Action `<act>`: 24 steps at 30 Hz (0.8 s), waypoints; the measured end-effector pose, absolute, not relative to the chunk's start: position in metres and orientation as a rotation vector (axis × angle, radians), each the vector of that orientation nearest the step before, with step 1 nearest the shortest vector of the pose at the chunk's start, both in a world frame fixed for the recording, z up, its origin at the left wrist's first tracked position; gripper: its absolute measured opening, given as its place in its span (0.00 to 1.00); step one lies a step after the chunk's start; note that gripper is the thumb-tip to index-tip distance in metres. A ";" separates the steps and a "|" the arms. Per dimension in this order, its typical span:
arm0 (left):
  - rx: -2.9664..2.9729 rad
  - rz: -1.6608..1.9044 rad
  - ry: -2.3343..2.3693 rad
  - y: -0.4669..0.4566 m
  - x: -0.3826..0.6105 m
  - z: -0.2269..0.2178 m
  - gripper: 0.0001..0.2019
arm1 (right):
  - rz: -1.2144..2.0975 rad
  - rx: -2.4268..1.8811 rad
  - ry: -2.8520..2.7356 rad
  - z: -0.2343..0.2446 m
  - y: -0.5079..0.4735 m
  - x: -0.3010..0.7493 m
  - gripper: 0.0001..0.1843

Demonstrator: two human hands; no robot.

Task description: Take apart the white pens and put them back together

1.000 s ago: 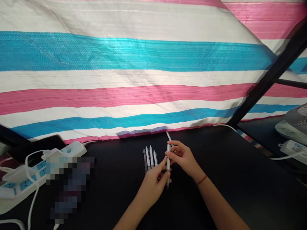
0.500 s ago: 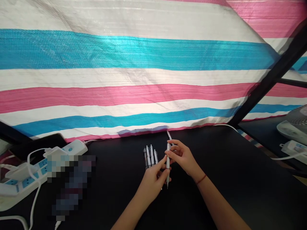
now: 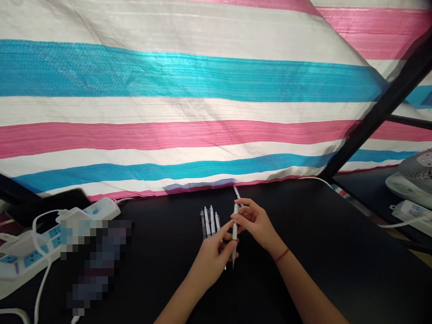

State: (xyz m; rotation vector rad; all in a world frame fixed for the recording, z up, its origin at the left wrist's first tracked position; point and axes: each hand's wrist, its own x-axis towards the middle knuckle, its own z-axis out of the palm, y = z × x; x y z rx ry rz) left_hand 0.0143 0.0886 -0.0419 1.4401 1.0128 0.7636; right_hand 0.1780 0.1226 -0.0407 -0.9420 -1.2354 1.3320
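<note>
My hands meet over a black table [image 3: 303, 252], holding a slim white pen [image 3: 234, 229] upright with its tip pointing toward me. My right hand [image 3: 254, 222] pinches the barrel's upper part from the right. My left hand [image 3: 211, 261] grips the lower part with its fingertips. A thin white piece [image 3: 237, 192] projects beyond my right fingers. Just left of the hands, several pens [image 3: 208, 222] lie side by side, mostly white, one darker. My left fingers partly hide their lower ends.
A white power strip [image 3: 30, 249] with plugs and cables lies at the left, beside a pixelated patch [image 3: 96, 265]. A small fan [image 3: 416, 173] and another power strip [image 3: 408, 213] stand at the right. A striped tarpaulin [image 3: 168, 117] hangs behind the table.
Both hands still hold the pen. Its lower end now leans slightly more to the left, and the hands have barely moved.
</note>
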 end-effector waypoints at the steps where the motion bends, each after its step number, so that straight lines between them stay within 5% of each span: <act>1: 1.436 0.771 1.014 0.089 0.014 -0.042 0.24 | 1.337 -0.945 -1.231 -0.041 0.123 0.178 0.24; 5: 1.411 0.930 1.119 0.093 0.012 -0.047 0.24 | 1.340 -0.979 -1.252 -0.045 0.123 0.174 0.30; 12: 1.144 1.185 1.115 0.105 0.005 -0.051 0.20 | 1.209 -1.074 -1.709 -0.043 0.114 0.165 0.11; 19: 1.086 1.174 1.070 0.106 0.004 -0.051 0.20 | 1.406 -1.035 -1.527 -0.040 0.117 0.166 0.21; 24: 1.096 1.172 1.047 0.106 0.005 -0.052 0.20 | 1.406 -1.034 -1.575 -0.038 0.113 0.164 0.15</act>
